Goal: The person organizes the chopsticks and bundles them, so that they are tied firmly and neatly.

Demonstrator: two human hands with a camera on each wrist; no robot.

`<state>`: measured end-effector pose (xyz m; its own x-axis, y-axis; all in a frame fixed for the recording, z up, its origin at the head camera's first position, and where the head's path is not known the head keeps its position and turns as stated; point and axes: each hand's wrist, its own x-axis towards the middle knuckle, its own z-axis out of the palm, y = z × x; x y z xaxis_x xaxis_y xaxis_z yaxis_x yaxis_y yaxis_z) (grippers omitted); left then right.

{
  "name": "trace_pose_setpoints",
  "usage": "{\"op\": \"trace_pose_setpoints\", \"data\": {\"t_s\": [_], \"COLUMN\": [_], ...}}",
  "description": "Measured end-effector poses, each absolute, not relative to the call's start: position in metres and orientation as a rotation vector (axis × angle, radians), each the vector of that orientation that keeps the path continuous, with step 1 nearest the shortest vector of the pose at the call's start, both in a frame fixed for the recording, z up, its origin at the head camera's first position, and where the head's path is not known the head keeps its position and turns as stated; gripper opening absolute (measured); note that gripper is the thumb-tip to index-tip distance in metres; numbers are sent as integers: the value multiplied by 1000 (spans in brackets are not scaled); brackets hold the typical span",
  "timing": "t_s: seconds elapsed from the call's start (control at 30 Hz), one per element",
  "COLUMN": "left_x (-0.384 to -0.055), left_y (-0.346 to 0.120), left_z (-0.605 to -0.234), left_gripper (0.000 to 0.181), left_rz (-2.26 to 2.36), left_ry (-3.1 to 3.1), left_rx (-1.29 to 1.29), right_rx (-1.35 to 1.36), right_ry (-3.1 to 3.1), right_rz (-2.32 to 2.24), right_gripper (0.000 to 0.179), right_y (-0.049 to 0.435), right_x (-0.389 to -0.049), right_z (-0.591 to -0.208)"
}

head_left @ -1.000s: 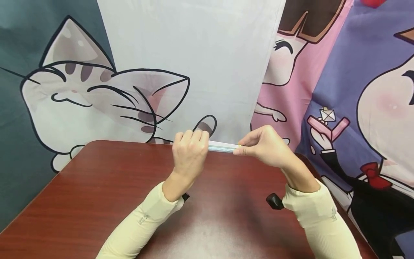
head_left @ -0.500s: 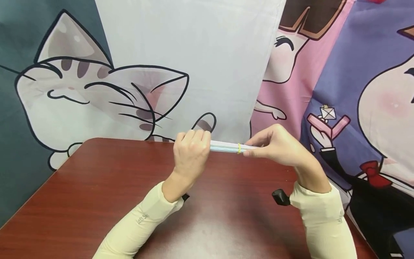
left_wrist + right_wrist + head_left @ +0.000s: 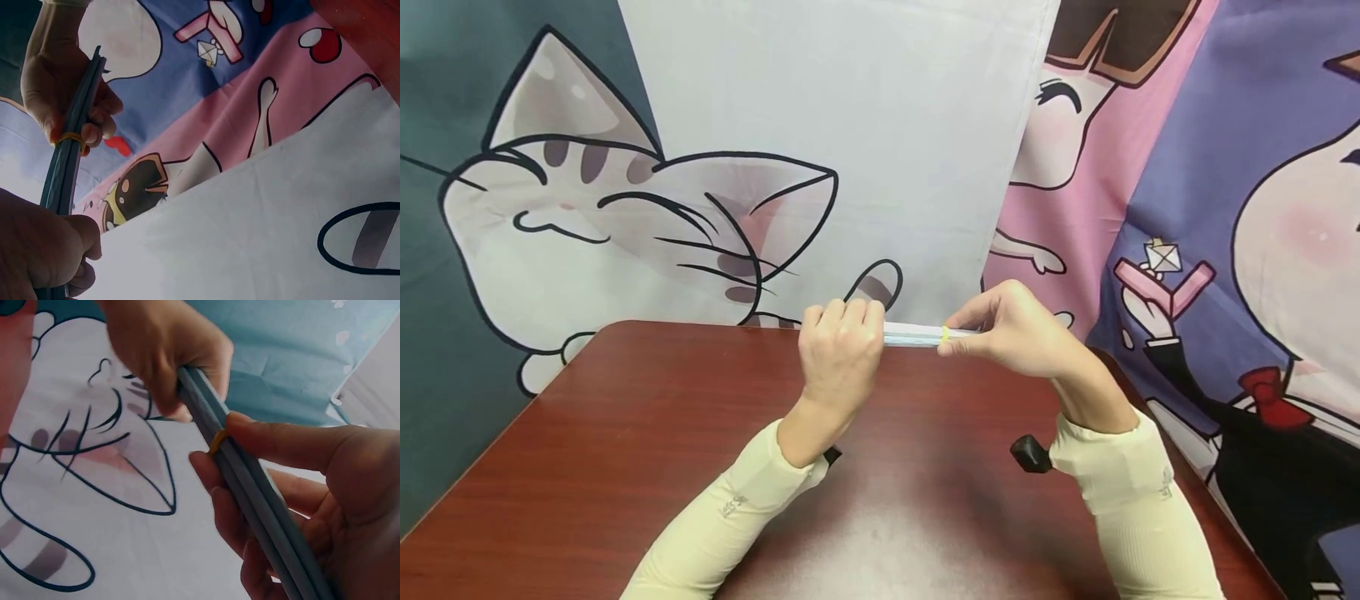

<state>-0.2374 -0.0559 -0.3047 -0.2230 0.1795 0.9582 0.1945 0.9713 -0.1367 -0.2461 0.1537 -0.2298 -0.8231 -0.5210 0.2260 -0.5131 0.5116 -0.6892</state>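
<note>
Above the far part of the table, my left hand [image 3: 842, 348] grips one end of a bundle of long, thin, pale blue sticks [image 3: 913, 335] in its fist. A yellow rubber band [image 3: 945, 335] circles the bundle near the right hand. The thumb and index finger of my right hand [image 3: 1018, 333] pinch the sticks right at this band; in the right wrist view the thumb tip touches the band [image 3: 217, 441]. The other right fingers curl beneath the bundle [image 3: 265, 500]. The stick ends inside my left fist are hidden.
Below the hands lies a reddish-brown table [image 3: 700, 433], its far edge close behind the left fist. Cartoon-printed cloth [image 3: 850, 125] hangs beyond it. A small black device [image 3: 1032, 454] sits at the right cuff.
My right hand slid out along the sticks to the right, baring the rubber band, then came back left onto it. The band sits slightly nearer my left fist, which keeps its grip.
</note>
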Motion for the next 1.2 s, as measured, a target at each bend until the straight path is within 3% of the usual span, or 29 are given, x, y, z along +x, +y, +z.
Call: {"op": "trace_pose_setpoints", "data": {"t_s": [0.33, 0.73, 0.9, 1.03, 1.2], "left_x": [-238, -252, -261, -268, -274], "left_y": [-55, -71, -77, -75, -70], "left_z": [-309, -309, -313, -319, -327], "left_gripper": [28, 21, 21, 20, 15], "left_rz": [7, -38, -7, 16, 31], "left_ry": [-1840, -1880, -1921, -1951, -2000], "left_rx": [-289, -285, -258, -241, -219], "right_rx": [-925, -1091, -1423, -1486, -1384], "right_ry": [2683, 2846, 3511, 3849, 4072], "right_rz": [-1207, -1291, -669, 0, 78], "right_gripper": [16, 22, 25, 25, 28], "right_y": [157, 200, 179, 152, 136], "right_x": [-253, -258, -261, -272, -291], "right_z": [-236, -249, -284, -309, -331]}}
